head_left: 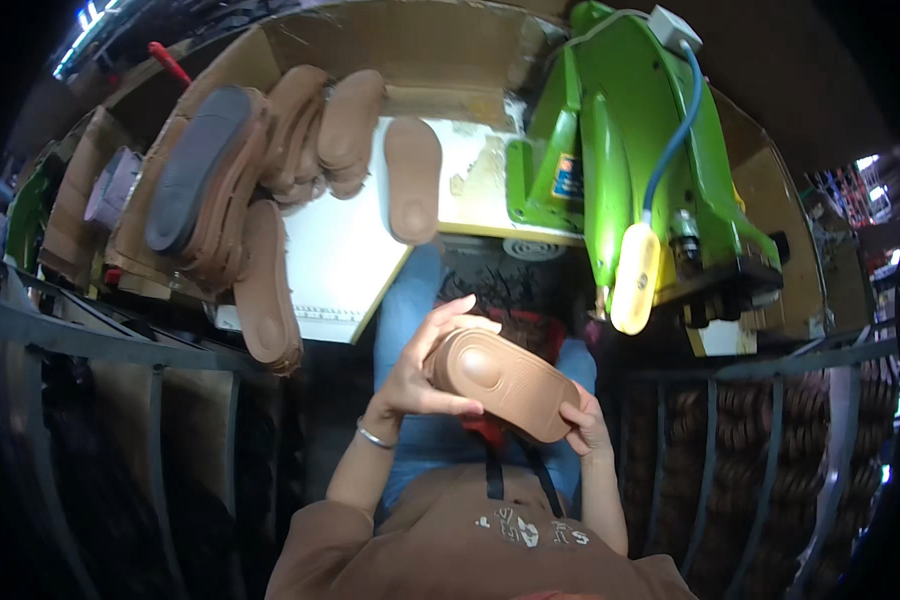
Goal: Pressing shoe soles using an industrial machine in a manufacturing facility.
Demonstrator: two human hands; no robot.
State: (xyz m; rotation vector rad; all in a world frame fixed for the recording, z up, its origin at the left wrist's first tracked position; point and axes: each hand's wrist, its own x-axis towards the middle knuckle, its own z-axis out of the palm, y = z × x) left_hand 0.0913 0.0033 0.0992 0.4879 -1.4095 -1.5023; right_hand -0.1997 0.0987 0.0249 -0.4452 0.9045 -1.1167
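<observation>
A thick tan shoe sole (510, 385) is held between my two hands above my lap, its moulded face with an oval heel dent turned up. My left hand (425, 365) wraps round the heel end, thumb along the near side and fingers over the far side. At the other end, my right hand (587, 425) pinches the sole's edge. Beyond my knees, a single tan sole (412, 180) lies on the white tabletop (335, 255). To its left are piled tan soles (350, 125), and a stack topped by a dark grey sole (202, 165).
A green machine (610, 140) stands at the right of the table, with a yellow lamp (637, 280) hanging from a blue flexible neck. Cardboard walls (410, 55) surround the tabletop. Metal rails (710, 460) flank me; many brown pieces (760, 450) lie behind the right ones.
</observation>
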